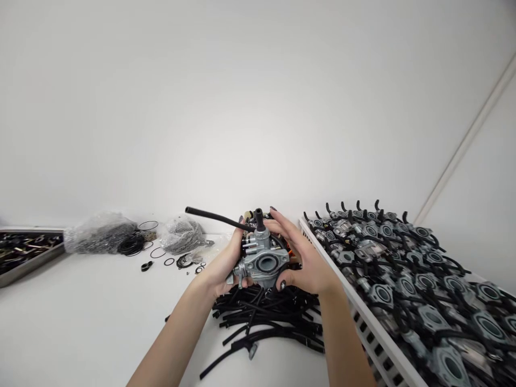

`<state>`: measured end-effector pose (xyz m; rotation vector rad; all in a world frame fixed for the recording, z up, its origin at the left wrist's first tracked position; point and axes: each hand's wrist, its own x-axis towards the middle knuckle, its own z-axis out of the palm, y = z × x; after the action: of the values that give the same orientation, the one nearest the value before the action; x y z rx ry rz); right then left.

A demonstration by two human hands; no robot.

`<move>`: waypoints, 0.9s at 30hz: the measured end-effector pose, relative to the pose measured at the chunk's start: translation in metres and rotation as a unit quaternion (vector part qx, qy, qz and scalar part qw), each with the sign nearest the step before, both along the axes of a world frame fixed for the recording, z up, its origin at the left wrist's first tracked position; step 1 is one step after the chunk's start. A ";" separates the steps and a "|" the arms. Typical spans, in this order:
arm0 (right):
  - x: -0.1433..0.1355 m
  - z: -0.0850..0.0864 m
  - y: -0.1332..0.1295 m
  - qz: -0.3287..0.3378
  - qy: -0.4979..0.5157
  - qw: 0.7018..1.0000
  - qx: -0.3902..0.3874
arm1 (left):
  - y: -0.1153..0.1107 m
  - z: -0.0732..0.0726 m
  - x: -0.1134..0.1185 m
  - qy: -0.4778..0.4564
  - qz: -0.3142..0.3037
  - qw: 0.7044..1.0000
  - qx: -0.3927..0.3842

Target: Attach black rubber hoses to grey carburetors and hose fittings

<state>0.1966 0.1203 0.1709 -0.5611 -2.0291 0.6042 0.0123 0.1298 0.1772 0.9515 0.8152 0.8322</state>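
A grey metal carburetor (264, 263) with a black rubber cap on top is held up in the middle, its round flanged opening facing me. My left hand (228, 266) wraps around its left side. My right hand (304, 258) curves around the right side, thumb low by the flange and fingers behind the top. A black rubber hose (213, 216) sticks out from the carburetor to the upper left. Under both hands lies a heap of black hoses (262, 317) on the white table (100, 322). The fingers behind the carburetor are partly hidden.
On the right, a white plastic crate (387, 349) is filled with many similar carburetors (427, 282). Clear bags of small parts (99, 234) stand along the wall, with loose black rings (169, 262) before them. A metal tray (32, 266) of small parts sits far left.
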 end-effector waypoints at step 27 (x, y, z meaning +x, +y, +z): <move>0.004 -0.023 0.050 -0.144 0.116 0.983 0.010 | 0.011 -0.014 0.014 -0.085 0.272 0.941 0.183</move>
<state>0.2001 0.1708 0.1482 -0.7219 -1.6939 0.4511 0.0260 0.1408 0.1631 0.9705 0.7967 1.5670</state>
